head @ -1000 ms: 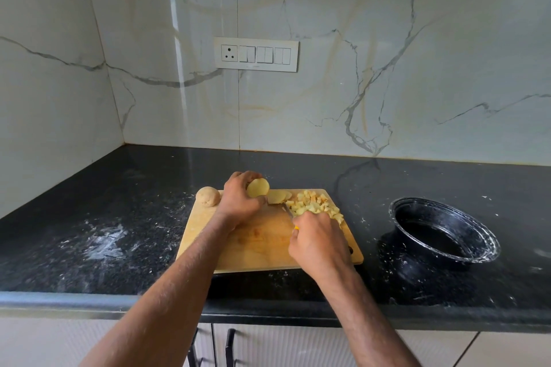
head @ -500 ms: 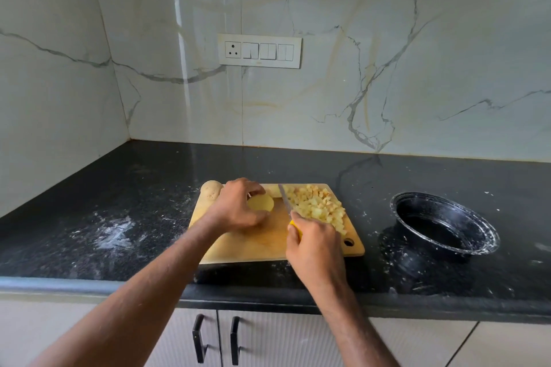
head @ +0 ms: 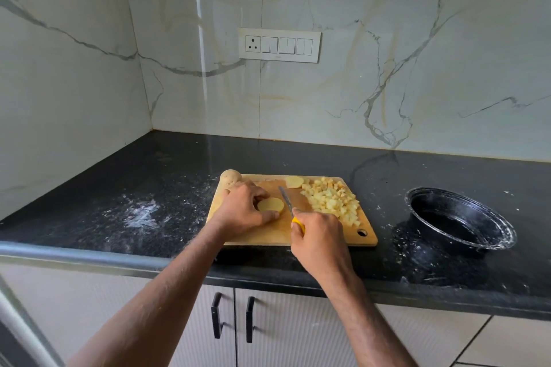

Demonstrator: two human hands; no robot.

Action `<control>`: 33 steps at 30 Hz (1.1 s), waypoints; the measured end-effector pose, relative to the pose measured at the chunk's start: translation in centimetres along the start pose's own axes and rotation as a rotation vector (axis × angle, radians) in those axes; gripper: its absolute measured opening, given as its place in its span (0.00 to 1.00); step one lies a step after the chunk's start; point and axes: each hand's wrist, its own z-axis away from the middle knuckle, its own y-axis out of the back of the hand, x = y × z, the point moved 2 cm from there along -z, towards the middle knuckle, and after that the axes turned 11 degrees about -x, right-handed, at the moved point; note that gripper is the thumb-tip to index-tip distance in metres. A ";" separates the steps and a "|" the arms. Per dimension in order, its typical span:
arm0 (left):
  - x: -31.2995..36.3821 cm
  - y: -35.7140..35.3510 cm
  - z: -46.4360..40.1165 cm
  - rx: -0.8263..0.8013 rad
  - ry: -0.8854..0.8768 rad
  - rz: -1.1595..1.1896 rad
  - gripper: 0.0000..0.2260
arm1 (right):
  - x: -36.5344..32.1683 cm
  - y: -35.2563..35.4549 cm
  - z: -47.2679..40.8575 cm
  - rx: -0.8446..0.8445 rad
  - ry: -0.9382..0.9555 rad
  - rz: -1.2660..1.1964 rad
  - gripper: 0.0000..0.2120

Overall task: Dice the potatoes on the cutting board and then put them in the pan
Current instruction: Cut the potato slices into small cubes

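On the cutting board [head: 268, 235]: left hand [head: 244, 211] gripping potato piece [head: 270, 205], right hand [head: 320, 240] wrapped round knife [head: 286, 200]. Mid-dicing; probably slice next.

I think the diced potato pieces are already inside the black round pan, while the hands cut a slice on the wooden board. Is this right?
Not quite. The head view shows the pale yellow diced potato pieces still piled on the rectangular wooden cutting board; none show in the black round pan. The rest holds: the left hand steadies a slice, the right hand holds the knife.
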 end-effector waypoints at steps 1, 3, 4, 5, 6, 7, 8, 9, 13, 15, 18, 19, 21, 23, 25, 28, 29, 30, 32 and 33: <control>0.0 0.0 0.0 0.006 -0.001 -0.004 0.24 | -0.3 -0.1 -0.1 -0.009 -0.004 -0.001 0.16; -0.2 0.0 -0.1 0.011 0.003 0.004 0.25 | -0.6 -0.2 -0.2 -0.027 -0.015 0.012 0.16; -0.3 -0.1 -0.1 0.008 0.013 0.015 0.25 | -0.7 -0.2 -0.2 -0.038 -0.020 0.021 0.16; -0.5 -0.2 -0.2 0.003 0.024 0.025 0.26 | -0.8 -0.3 -0.2 -0.051 -0.025 0.024 0.16; -0.6 -0.2 -0.3 -0.005 0.034 0.029 0.27 | -0.8 -0.3 -0.2 -0.062 -0.029 0.022 0.16; -0.7 -0.3 -0.4 -0.011 0.039 0.030 0.29 | -0.8 -0.3 -0.3 -0.069 -0.033 0.020 0.16; -0.8 -0.4 -0.4 -0.015 0.045 0.029 0.29 | -0.8 -0.3 -0.4 -0.073 -0.037 0.019 0.16; -0.9 -0.4 -0.5 -0.017 0.050 0.028 0.30 | -0.7 -0.3 -0.5 -0.077 -0.041 0.016 0.16; -0.8 -0.4 -0.6 -0.029 0.049 0.014 0.29 | -0.7 -0.1 -0.7 -0.115 -0.058 0.033 0.15; -0.9 -0.4 -0.7 -0.043 0.050 0.023 0.29 | -0.7 -0.1 -0.8 -0.134 -0.063 0.033 0.16; -0.8 -0.4 -0.8 -0.055 0.046 0.031 0.31 | -0.7 0.0 -1.1 -0.159 -0.074 0.032 0.15; -0.8 -0.4 -0.8 -0.061 0.041 0.034 0.31 | -0.6 0.0 -1.3 -0.168 -0.078 0.037 0.15; -0.8 -0.4 -0.9 -0.070 0.037 0.034 0.30 | -0.5 -0.2 -1.8 -0.190 -0.084 0.047 0.14; -0.8 -0.4 -0.9 -0.070 0.034 0.031 0.29 | -0.4 -0.5 -2.4 -0.212 -0.088 0.059 0.13; -0.8 -0.4 -0.8 -0.067 0.029 0.025 0.28 | -0.5 -0.8 -2.6 -0.229 -0.103 0.077 0.12; -0.7 -0.3 -0.7 -0.072 0.025 0.014 0.28 | -0.6 -1.1 -2.8 -0.229 -0.105 0.085 0.11; -0.7 -0.3 -0.7 -0.071 0.023 0.012 0.28 | -0.7 -1.1 -2.8 -0.226 -0.108 0.090 0.11; -0.7 -0.3 -0.7 -0.074 0.022 0.008 0.28 | -0.8 -1.0 -2.9 -0.222 -0.108 0.095 0.10; -0.5 -0.2 -0.6 -0.079 0.023 0.006 0.28 | -0.9 -1.1 -3.0 -0.225 -0.107 0.113 0.10; -0.5 -0.2 -0.6 -0.077 0.029 0.012 0.28 | -1.0 -1.1 -3.0 -0.228 -0.105 0.120 0.09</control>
